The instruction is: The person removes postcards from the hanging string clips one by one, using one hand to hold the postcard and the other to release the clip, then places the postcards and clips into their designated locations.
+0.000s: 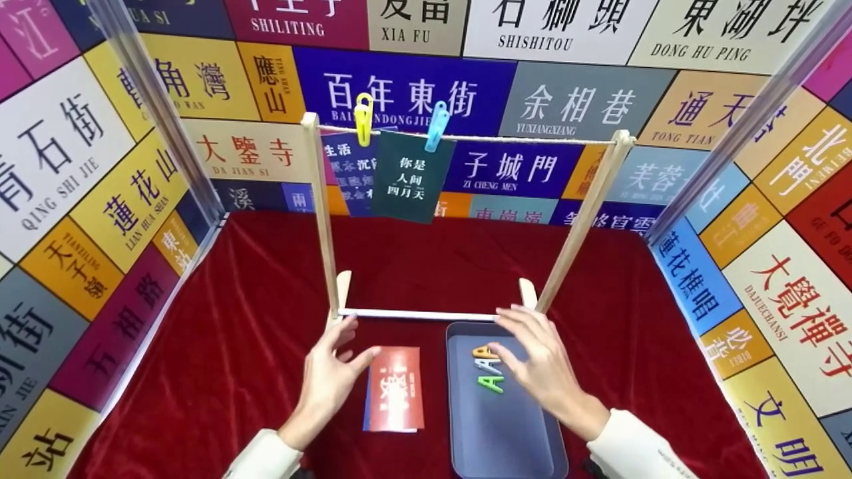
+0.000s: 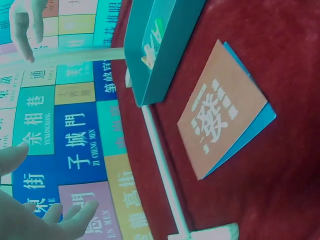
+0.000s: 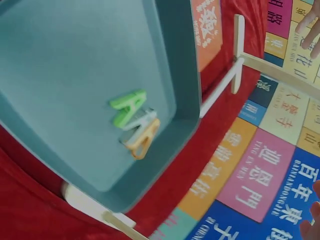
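While the bench (image 1: 219,346) lies under red cloth, the rack (image 1: 326,219) stands mid-frame, its rear card half hidden. Tray (image 1: 506,426) runs off the bottom edge. Red card (image 1: 396,389) lies flat, covering a blue one. Right hand (image 1: 539,366), grip released, hovers over the pegs (image 1: 491,372), masking them partly. Left hand (image 1: 329,379), fingers slack, sits beside the card.

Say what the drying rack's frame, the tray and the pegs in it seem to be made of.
Rack frame: pale unfinished wood, going by its matt, light colour. Tray: probably grey plastic, smooth with rounded moulded corners. Pegs: likely plastic, in solid bright green, white and orange.
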Tool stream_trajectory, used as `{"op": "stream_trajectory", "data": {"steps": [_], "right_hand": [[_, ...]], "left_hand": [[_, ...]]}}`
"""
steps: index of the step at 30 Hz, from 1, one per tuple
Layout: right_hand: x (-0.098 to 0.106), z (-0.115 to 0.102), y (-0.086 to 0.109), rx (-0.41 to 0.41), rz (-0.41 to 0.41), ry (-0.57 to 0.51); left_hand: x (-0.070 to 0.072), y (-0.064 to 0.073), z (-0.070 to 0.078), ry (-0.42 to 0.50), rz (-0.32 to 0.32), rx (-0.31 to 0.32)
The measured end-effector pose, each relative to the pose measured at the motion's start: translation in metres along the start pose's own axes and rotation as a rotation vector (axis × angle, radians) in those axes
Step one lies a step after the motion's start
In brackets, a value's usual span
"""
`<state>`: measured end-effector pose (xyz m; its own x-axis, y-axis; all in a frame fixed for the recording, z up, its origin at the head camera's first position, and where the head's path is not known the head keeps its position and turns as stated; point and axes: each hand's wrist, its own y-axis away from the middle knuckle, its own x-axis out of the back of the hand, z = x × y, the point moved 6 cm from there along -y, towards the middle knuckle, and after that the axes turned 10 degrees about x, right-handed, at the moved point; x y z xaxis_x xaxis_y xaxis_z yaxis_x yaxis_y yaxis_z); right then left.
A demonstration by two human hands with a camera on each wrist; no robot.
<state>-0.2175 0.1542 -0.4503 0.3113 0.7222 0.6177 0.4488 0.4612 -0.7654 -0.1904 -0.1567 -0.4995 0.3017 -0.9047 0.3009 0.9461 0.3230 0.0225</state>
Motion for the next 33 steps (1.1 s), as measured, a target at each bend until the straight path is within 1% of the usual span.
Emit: {"op": "stream_trajectory", "data": {"steps": [3, 6, 9, 13, 16, 19, 22, 25, 27, 33], "right_hand": [[0.007, -0.003, -0.011, 0.033, -0.002, -0.001], [0.013, -0.005, -0.026, 0.075, 0.0, 0.003], [0.018, -0.007, -0.04, 0.138, 0.017, 0.002], [0.027, -0.01, -0.059, 0.224, 0.065, -0.005], [0.032, -0.009, -0.072, 0.252, 0.078, -0.001], [0.034, -0.006, -0.083, 0.255, 0.053, 0.024], [0.035, -0.001, -0.095, 0.248, -0.001, 0.061], [0.035, 0.005, -0.107, 0.248, -0.032, 0.09], [0.035, 0.007, -0.115, 0.257, -0.032, 0.098], [0.035, 0.007, -0.138, 0.293, -0.017, 0.105]], "left_hand": [[0.005, -0.002, 0.008, 0.007, -0.003, -0.014], [0.009, -0.006, 0.02, 0.001, -0.004, -0.04], [0.011, -0.009, 0.033, -0.011, -0.007, -0.075], [0.01, -0.01, 0.05, -0.026, -0.026, -0.111], [0.009, -0.011, 0.059, -0.034, -0.04, -0.133], [0.009, -0.014, 0.068, -0.041, -0.035, -0.164], [0.011, -0.02, 0.077, -0.043, -0.022, -0.168], [0.011, -0.027, 0.086, -0.034, -0.025, -0.14], [0.01, -0.032, 0.09, -0.03, -0.025, -0.127], [0.006, -0.043, 0.1, -0.048, -0.029, -0.12]]}}
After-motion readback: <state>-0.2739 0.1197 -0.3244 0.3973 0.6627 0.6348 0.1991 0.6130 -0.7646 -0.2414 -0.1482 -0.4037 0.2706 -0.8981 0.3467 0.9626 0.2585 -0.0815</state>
